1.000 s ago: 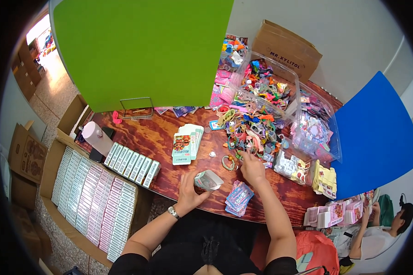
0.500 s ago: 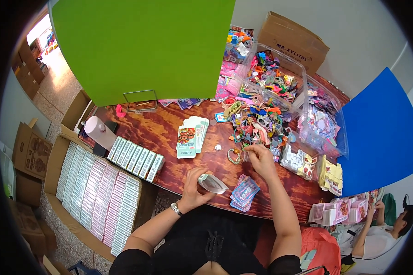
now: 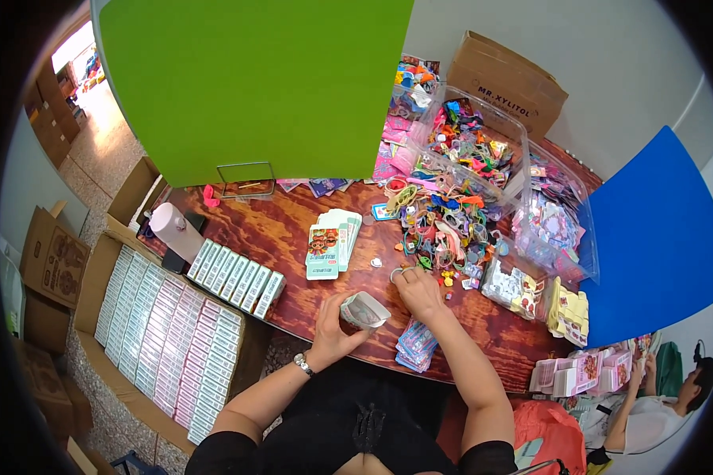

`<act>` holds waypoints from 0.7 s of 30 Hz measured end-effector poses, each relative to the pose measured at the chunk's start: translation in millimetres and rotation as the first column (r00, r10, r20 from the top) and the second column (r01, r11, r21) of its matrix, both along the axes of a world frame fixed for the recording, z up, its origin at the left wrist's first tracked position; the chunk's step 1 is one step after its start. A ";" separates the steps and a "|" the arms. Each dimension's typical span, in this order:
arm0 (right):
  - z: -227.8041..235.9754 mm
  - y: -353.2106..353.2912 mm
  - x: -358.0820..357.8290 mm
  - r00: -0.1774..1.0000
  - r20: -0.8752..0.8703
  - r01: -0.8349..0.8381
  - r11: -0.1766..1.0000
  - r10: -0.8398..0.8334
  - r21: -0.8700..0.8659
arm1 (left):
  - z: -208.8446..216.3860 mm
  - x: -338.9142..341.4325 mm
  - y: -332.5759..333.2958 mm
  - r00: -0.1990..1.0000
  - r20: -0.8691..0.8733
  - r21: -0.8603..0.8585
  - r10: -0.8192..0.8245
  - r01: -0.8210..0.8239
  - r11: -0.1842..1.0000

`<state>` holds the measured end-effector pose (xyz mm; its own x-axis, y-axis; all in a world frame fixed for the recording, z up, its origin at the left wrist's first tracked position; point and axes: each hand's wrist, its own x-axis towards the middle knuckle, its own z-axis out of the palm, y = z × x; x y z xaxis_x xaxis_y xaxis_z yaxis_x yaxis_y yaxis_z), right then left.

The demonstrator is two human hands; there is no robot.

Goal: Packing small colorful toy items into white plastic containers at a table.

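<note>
the left hand (image 3: pixel 334 326) curls round a small carton (image 3: pixel 364 311), its thumb on the near side and its fingers on the far side, gripping it by the walls; the carton tilts over the table (image 3: pixel 293 214) near the front edge, its open end turned toward the right; a watch (image 3: pixel 302 363) circles the left wrist; the right hand (image 3: pixel 417 294) is down at the tabletop, beside the carton and apart from it, its fingers bent and drawn close together; a pale loop (image 3: pixel 394 275) shows at the fingertips, though i cannot tell whether they pinch it or only touch it; a stack of printed cards (image 3: pixel 415 347) lies just below this hand, partly hidden by the forearm;

beyond the hands, a fanned pile of flat cartons (image 3: pixel 333 245) in green and white lies on the table, with a small white piece (image 3: pixel 376 262) to its right; a heap of colourful trinkets (image 3: pixel 448 226) spreads past the right hand, in front of clear bins (image 3: pixel 521 154) full of small things; white packets (image 3: pixel 503 286) and a yellow bundle (image 3: pixel 568 313) sit to the right; at the left, a row of upright cartons (image 3: pixel 234 273) stands by a pale pink tumbler (image 3: pixel 174 231); a big cardboard box (image 3: pixel 131 396) below holds many more in close rows; past a blue board (image 3: pixel 657 237), a co-worker (image 3: pixel 657 416) sits by stacked pink cartons (image 3: pixel 582 372).
</note>
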<state>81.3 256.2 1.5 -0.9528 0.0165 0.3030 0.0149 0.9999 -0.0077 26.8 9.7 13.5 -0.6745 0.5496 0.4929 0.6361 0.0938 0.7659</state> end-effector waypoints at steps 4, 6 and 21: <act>62.0 0.2 -2.1 0.998 -0.054 0.004 0.940 -0.024 -0.342 | -0.3 -4.9 -2.7 0.992 0.090 -0.029 0.084 -0.082 0.996; 106.0 -1.7 0.4 0.999 0.037 0.024 0.862 -0.006 -0.507 | 0.2 -5.6 -1.2 0.989 0.108 -0.044 0.103 -0.098 0.994; 170.1 -59.3 -3.5 0.940 0.008 -0.243 0.689 0.340 -0.683 | 7.4 -4.5 6.8 0.990 0.078 -0.095 0.117 -0.110 0.989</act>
<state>77.9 196.9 171.7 -0.9722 -0.1182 0.2021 -0.2269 0.6887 -0.6886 22.3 16.5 20.9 -0.7718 0.5066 0.3841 0.5514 0.2327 0.8011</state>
